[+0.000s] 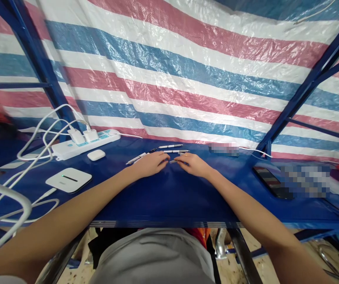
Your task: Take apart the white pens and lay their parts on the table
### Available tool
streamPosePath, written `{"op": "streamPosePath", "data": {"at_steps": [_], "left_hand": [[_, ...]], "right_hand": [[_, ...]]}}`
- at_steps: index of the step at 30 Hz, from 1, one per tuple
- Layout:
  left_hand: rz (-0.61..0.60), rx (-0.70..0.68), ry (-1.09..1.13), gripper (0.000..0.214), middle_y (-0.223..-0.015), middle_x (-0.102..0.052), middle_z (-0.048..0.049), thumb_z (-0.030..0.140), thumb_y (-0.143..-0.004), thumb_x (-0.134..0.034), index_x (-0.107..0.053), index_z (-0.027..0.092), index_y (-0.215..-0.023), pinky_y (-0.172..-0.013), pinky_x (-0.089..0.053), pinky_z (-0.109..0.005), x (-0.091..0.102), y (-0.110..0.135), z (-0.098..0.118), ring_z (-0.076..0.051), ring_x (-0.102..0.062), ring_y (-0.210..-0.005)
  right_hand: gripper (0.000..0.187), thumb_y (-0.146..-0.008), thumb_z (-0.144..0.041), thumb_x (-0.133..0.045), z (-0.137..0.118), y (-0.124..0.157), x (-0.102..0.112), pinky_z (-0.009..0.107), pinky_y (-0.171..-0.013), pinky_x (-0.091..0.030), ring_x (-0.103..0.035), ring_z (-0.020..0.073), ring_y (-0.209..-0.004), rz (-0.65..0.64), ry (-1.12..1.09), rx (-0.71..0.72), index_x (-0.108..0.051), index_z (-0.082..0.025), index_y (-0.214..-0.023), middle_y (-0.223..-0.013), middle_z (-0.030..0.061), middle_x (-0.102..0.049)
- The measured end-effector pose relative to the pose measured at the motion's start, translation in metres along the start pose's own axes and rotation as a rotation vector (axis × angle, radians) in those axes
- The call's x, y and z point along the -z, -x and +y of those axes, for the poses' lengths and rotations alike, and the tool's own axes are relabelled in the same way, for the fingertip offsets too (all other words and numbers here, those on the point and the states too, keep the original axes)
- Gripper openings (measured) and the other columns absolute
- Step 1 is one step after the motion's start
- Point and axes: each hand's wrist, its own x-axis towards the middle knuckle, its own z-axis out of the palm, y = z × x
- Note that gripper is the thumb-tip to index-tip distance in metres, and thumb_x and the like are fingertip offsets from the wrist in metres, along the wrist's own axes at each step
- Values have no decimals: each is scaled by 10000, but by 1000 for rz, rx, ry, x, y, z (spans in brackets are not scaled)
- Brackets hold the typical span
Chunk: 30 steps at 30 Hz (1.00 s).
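At twelve o'clock, slim white plastic pens (175, 151) lie crosswise just beyond the left hand (150, 165) and right hand (193, 165), both open and apart, palms down.

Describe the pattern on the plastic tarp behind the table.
The tarp has red, white and blue stripes, clearest in the head view.
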Motion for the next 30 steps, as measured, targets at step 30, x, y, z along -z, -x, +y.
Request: {"op": "streamPosePath", "data": {"at_steps": [30], "left_hand": [[-120,56,75,334,-715,-612,-37,400,-994,-316,-522,209,-814,-566,-359,-282,-11,1,10,-220,-612,-694]], "right_hand": [[312,-936,-366,-422,-6,0,-6,277,-747,-411,-592,159,-789,-321,290,-57,-628,-133,-913,-860,89,-622]]}}
